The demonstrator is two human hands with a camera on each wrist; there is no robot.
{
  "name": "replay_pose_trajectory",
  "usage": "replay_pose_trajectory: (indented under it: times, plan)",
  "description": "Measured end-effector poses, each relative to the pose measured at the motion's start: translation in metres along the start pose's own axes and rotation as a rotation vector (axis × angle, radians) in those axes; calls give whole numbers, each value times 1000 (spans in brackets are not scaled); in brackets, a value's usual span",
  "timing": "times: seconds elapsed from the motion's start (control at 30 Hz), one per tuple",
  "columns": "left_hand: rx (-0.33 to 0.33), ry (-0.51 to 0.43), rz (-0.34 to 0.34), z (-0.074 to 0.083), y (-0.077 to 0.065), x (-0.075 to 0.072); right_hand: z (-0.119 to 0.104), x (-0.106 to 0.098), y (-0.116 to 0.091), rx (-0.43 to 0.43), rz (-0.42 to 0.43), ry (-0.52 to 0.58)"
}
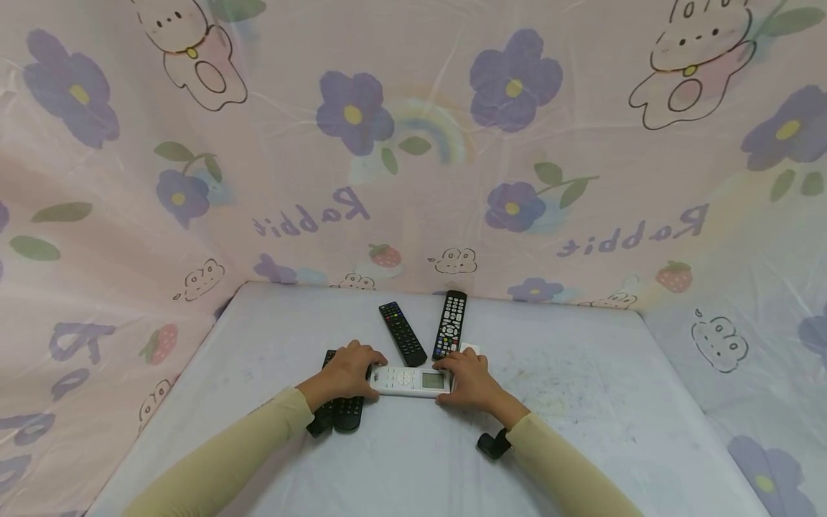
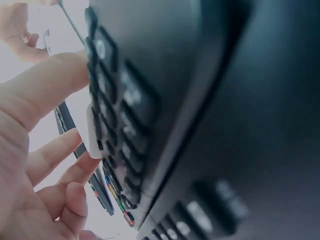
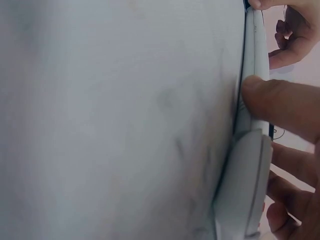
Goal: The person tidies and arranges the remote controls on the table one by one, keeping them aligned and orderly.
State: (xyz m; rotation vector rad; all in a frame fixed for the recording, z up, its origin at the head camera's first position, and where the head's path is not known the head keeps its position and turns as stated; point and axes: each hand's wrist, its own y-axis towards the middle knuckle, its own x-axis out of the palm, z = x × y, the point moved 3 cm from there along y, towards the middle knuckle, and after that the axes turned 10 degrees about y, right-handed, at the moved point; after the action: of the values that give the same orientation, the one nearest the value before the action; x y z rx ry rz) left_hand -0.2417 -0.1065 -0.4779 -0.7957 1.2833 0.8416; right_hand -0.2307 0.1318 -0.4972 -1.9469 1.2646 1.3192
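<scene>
A white remote control (image 1: pixel 410 381) with a small grey display lies crosswise between the two hands. My left hand (image 1: pixel 349 370) pinches its left end, thumb on the near edge and fingers on the far edge. At the display end my right hand (image 1: pixel 474 379) pinches it the same way. Black remotes (image 1: pixel 349 414) lie under and beside the left hand, partly hidden by it; their buttons loom close in the left wrist view. A second white object (image 3: pixel 242 187) sits beside the right hand, mostly covered by that hand in the head view.
Beyond the hands, a black remote (image 1: pixel 402 333) lies slanted, and another black remote (image 1: pixel 450 323) with light buttons points away toward the back. A black object (image 1: pixel 494 444) shows by the right wrist. Printed cloth walls (image 1: pixel 413 143) surround the white table (image 1: pixel 581 402).
</scene>
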Motion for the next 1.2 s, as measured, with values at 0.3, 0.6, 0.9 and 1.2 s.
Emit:
replay_pose_trajectory:
  times: [0.3, 0.6, 0.9, 1.2]
  plan:
    - [18, 0, -7, 1, 0, -5, -2, -3, 2, -21, 4, -14]
    - [-1, 6, -9, -3, -3, -11, -7, -13, 2, -39, 12, 38]
    - [41, 9, 19, -3, -10, -17, -11, -19, 2, -39, -19, 86]
    - [52, 4, 51, 0, -16, -22, -14, -25, -2, -40, -73, 245]
